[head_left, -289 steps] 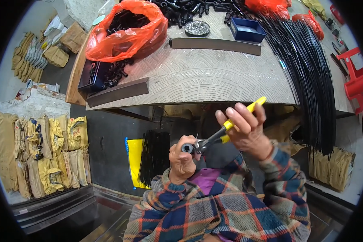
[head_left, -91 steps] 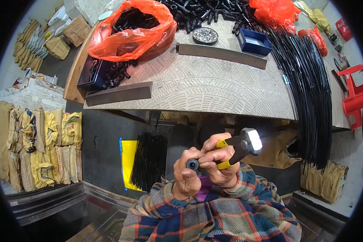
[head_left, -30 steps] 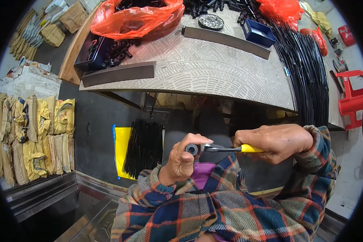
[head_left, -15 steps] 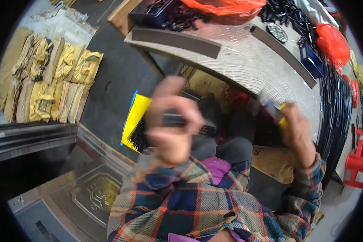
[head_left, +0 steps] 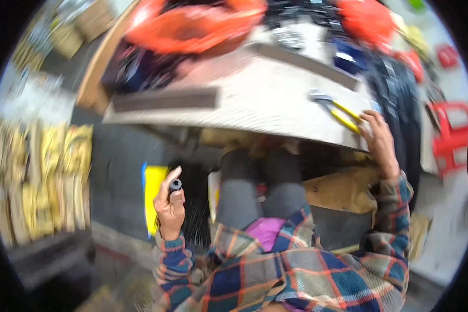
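Observation:
My left hand [head_left: 169,210] is closed round a black tube-like piece [head_left: 176,185] with a round end pointing up; the rest of it is hidden. It is over the floor, left of my legs, beside a bundle of thin black strands [head_left: 195,200] and a yellow sheet with a blue edge [head_left: 154,195]. On the table's right front part lie pliers with yellow handles [head_left: 344,117], jaws pointing up and left. My right hand [head_left: 380,140] rests at the table edge, fingers loosely apart, fingertips at the handle ends and not wrapped round them.
The pale tabletop [head_left: 260,99] carries dark flat bars [head_left: 166,100], an orange plastic bag [head_left: 197,28], a dark blue bin [head_left: 348,56] and black parts. Long black strips [head_left: 400,99] hang at the right. A red stool [head_left: 452,130] stands beyond; yellow bundles [head_left: 41,182] lie left.
My right hand has brought the pliers onto the tabletop and its grip has loosened. My left hand has moved left and down with the black piece. The view has shifted.

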The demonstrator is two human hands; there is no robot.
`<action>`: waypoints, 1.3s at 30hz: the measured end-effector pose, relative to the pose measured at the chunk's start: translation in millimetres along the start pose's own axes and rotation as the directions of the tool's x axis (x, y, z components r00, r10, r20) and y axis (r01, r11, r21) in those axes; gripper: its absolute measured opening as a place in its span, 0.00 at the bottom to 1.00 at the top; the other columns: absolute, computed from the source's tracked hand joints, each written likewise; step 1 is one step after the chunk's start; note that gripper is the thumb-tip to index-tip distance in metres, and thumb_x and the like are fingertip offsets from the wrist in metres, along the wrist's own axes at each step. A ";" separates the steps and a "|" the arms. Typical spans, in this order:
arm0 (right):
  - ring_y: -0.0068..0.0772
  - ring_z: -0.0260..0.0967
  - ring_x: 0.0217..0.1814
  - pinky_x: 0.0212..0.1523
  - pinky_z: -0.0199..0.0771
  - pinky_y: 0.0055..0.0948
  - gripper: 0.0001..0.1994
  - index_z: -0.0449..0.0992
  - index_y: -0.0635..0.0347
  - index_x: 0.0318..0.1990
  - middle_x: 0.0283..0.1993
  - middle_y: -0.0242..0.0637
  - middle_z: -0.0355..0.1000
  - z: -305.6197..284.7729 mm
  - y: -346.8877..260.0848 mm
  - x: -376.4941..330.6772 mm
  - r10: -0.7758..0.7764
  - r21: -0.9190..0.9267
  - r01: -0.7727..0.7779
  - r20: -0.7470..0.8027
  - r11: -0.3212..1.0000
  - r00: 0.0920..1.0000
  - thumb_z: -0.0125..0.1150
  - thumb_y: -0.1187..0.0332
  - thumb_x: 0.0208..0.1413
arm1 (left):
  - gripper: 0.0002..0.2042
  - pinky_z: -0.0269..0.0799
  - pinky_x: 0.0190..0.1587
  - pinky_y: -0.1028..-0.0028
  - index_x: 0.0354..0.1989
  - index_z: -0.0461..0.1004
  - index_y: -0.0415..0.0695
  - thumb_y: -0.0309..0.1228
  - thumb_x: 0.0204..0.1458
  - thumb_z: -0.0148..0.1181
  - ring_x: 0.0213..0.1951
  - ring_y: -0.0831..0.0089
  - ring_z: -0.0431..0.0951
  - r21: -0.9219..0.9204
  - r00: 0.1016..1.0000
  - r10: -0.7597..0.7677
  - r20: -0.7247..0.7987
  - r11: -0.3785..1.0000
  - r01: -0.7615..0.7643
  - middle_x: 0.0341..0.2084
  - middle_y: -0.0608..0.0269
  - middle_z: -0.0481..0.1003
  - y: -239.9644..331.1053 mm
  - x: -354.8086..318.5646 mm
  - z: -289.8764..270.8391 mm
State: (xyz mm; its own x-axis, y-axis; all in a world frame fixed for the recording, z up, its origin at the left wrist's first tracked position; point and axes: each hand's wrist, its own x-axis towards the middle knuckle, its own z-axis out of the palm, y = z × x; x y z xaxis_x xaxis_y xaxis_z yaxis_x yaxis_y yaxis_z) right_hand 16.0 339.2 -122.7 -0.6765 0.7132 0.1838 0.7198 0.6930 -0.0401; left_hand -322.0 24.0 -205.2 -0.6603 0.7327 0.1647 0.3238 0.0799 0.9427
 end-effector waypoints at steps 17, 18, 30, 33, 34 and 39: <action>0.44 0.71 0.35 0.33 0.70 0.36 0.17 0.68 0.63 0.31 0.31 0.45 0.71 8.2 101.6 -0.2 0.565 -0.383 -0.578 -0.157 0.721 0.810 0.64 0.60 0.41 | 0.27 0.40 0.59 0.47 0.56 0.59 0.39 0.37 0.48 0.56 0.60 0.52 0.52 0.597 0.913 0.058 0.403 0.739 -0.311 0.54 0.47 0.60 -79.8 -17.0 95.1; 0.48 0.71 0.34 0.36 0.69 0.40 0.16 0.68 0.65 0.31 0.31 0.48 0.71 -1.0 95.0 -1.8 0.539 -0.293 -0.556 -0.142 0.778 0.830 0.61 0.60 0.43 | 0.26 0.40 0.59 0.48 0.54 0.60 0.38 0.37 0.48 0.56 0.60 0.52 0.53 0.556 0.888 0.075 0.455 0.755 -0.348 0.52 0.48 0.62 -68.3 -21.7 99.4; 0.27 0.69 0.17 0.18 0.70 0.24 0.09 0.66 0.73 0.29 0.21 0.42 0.70 -49.9 102.9 4.8 0.633 0.549 -0.661 0.280 0.511 0.722 0.46 0.73 0.53 | 0.17 0.40 0.59 0.50 0.44 0.72 0.43 0.34 0.44 0.60 0.58 0.55 0.59 0.044 0.586 0.425 0.690 0.784 -0.620 0.46 0.55 0.69 28.7 -51.3 163.0; 0.29 0.68 0.18 0.20 0.70 0.28 0.10 0.65 0.71 0.32 0.20 0.40 0.68 -48.7 98.1 3.2 0.554 0.556 -0.623 0.315 0.550 0.771 0.47 0.70 0.54 | 0.17 0.43 0.57 0.49 0.43 0.72 0.43 0.34 0.44 0.60 0.57 0.56 0.60 -0.002 0.539 0.471 0.698 0.755 -0.656 0.46 0.56 0.69 39.1 -53.6 172.5; 0.29 0.68 0.18 0.20 0.70 0.28 0.10 0.65 0.71 0.32 0.20 0.40 0.68 -50.6 96.2 -1.6 0.555 0.559 -0.623 0.315 0.547 0.770 0.47 0.70 0.54 | 0.17 0.43 0.57 0.49 0.43 0.72 0.43 0.35 0.44 0.60 0.56 0.56 0.61 -0.044 0.511 0.494 0.704 0.748 -0.662 0.45 0.57 0.69 41.9 -54.8 175.1; 0.33 0.66 0.18 0.23 0.67 0.32 0.15 0.65 0.73 0.31 0.21 0.41 0.68 -60.7 86.4 -18.8 0.532 0.405 -0.457 -0.093 0.792 0.841 0.52 0.64 0.51 | 0.16 0.45 0.57 0.51 0.42 0.72 0.43 0.35 0.46 0.59 0.56 0.59 0.62 -0.081 0.461 0.502 0.731 0.735 -0.673 0.44 0.59 0.70 50.0 -56.8 182.7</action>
State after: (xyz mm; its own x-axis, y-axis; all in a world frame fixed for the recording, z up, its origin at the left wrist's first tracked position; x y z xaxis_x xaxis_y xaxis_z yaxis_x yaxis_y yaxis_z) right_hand 100.4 379.2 -70.0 -0.1716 0.9593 0.2244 0.8160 0.2660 -0.5132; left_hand -144.5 109.9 -220.4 0.3535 0.8724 0.3375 0.6277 -0.4888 0.6059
